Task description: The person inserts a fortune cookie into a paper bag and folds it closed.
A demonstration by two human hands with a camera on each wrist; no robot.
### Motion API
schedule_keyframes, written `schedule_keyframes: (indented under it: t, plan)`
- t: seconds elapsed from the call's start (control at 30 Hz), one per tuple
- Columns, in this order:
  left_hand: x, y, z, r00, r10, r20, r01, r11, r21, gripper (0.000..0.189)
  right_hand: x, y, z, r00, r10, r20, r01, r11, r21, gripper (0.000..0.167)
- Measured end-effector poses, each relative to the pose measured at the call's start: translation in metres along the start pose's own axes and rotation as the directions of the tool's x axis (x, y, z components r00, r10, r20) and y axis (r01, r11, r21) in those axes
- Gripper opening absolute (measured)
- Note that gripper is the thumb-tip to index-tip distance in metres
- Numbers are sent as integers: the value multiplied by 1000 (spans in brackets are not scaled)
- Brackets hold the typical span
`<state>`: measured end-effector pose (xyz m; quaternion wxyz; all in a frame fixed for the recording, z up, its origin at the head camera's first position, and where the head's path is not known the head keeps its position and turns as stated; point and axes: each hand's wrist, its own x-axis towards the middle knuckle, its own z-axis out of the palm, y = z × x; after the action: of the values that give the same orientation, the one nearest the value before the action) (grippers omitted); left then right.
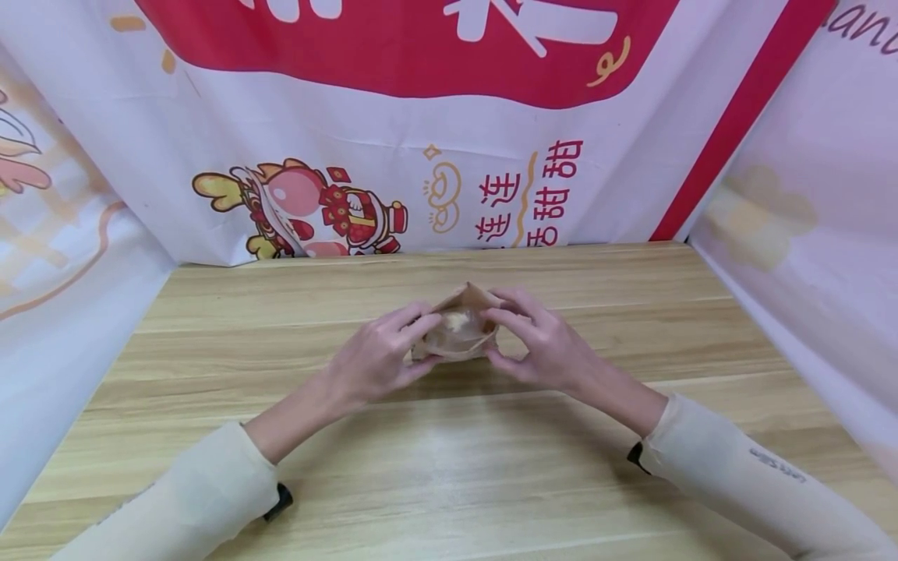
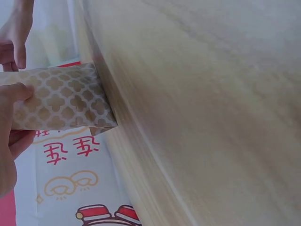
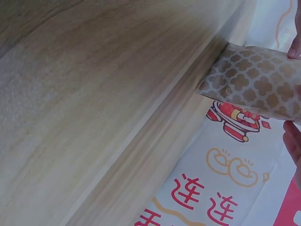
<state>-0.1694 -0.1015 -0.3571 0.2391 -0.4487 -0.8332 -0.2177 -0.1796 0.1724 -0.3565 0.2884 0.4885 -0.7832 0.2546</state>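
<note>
A brown paper bag (image 1: 468,297) stands upright on the table with its mouth spread, and a pale lattice pattern covers its outside (image 2: 70,96). Inside the mouth lies something in clear, shiny plastic (image 1: 454,327) with a whitish patch; its kind cannot be told. My left hand (image 1: 379,347) grips the bag's left side, thumb on the near face and fingers at the rim. On the right side, my right hand (image 1: 547,347) holds the rim between thumb and fingers. The right wrist view catches only a little of that hand (image 3: 294,143) at the bag's edge.
The wood-grain table (image 1: 449,467) reaches back to a white and red printed cloth (image 1: 393,125). More printed cloth hangs along the left side (image 1: 70,234) and the right side (image 1: 807,234). Pale sleeves cover both forearms.
</note>
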Motion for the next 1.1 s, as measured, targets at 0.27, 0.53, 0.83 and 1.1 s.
schedule_keyframes:
  t: [0.27, 0.53, 0.83, 1.1]
  plan:
    - [6, 2, -2, 996, -61, 68, 63, 998, -18, 53, 4, -1, 2, 999, 9, 45, -6, 997, -75, 50]
    - [12, 4, -5, 979, -126, 158, 123, 992, 30, 50, 10, -4, 1, 992, 68, 105, -48, 983, -179, 46]
    - [19, 5, -9, 956, -165, 243, 100, 961, 258, 51, 19, -8, -2, 961, 190, 203, -138, 959, -246, 42]
    - [20, 4, -12, 948, -173, 269, 105, 963, 249, 55, 24, -11, -8, 930, 267, 252, -207, 948, -241, 40]
